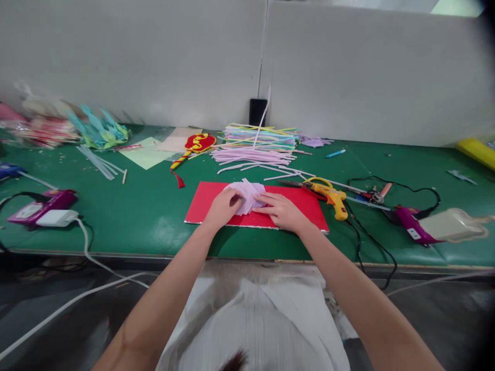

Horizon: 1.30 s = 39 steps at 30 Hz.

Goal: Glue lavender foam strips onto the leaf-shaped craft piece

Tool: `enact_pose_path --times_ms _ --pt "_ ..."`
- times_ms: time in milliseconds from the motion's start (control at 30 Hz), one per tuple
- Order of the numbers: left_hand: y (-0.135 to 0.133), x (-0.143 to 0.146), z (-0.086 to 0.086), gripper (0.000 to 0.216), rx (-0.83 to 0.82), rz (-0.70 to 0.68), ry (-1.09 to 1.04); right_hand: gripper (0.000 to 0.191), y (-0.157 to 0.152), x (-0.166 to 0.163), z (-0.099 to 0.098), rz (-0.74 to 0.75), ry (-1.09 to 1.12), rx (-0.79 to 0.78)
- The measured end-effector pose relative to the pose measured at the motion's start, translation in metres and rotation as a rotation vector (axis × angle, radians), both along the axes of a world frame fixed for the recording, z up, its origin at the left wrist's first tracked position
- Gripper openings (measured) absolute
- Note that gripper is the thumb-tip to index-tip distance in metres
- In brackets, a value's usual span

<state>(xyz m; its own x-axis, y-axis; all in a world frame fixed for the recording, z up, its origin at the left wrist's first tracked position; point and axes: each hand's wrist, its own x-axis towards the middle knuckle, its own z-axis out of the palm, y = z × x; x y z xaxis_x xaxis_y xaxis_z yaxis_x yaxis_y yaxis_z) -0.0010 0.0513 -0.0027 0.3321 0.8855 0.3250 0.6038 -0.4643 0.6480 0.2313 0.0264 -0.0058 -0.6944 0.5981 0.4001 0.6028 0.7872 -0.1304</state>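
Lavender chenille-stem piece (247, 195) could splay if pressed unevenly; right hand (284, 210) rests fingers extended, left hand (223, 207) curls at its edge, grip unclear.

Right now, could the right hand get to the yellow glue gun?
Probably yes. The yellow glue gun lies to the right hand's right, with mostly bare red board between them. That hand is touching the lilac piece, though, so it would leave that first.
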Motion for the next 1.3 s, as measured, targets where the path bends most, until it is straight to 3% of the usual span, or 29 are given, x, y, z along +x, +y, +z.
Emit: enact_pose_path --times_ms 167,333,433,633,800,1000,1067,1167,1233,1300 --pt "-0.002 -0.001 0.002 0.016 0.047 0.051 -0.04 0.048 -0.001 0.0 0.001 -0.028 0.122 -0.032" --pt "-0.003 -0.009 0.006 0.019 0.103 0.553 0.001 0.048 0.001 0.002 0.0 -0.265 0.394 -0.104" --pt "-0.001 -0.011 0.004 0.021 0.012 0.661 0.075 0.046 0.003 0.003 -0.001 -0.348 0.398 -0.199" --pt "0.004 -0.014 -0.001 0.019 -0.002 0.476 -0.024 0.043 0.002 0.002 0.0 -0.35 0.418 -0.246" --pt "0.008 -0.016 -0.002 0.019 -0.11 0.362 -0.377 0.042 0.002 0.002 -0.002 -0.334 0.451 -0.248" --pt "0.013 -0.012 -0.004 0.044 -0.248 0.21 -0.701 0.037 0.005 0.003 -0.001 -0.342 0.621 -0.312" --pt "0.014 -0.012 -0.005 0.046 -0.313 0.208 -0.793 0.037 0.009 0.0 -0.001 -0.41 0.826 -0.391" --pt "0.016 -0.012 -0.006 0.05 -0.411 0.168 -0.927 0.046 0.018 -0.008 -0.001 -0.516 1.186 -0.685" --pt "0.015 -0.011 -0.005 0.053 -0.481 0.14 -0.998 0.046 0.024 -0.015 -0.002 -0.526 1.282 -0.842" --pt "0.015 -0.01 -0.002 0.057 -0.534 0.133 -1.055 0.04 0.028 -0.021 -0.002 -0.505 1.295 -0.891"
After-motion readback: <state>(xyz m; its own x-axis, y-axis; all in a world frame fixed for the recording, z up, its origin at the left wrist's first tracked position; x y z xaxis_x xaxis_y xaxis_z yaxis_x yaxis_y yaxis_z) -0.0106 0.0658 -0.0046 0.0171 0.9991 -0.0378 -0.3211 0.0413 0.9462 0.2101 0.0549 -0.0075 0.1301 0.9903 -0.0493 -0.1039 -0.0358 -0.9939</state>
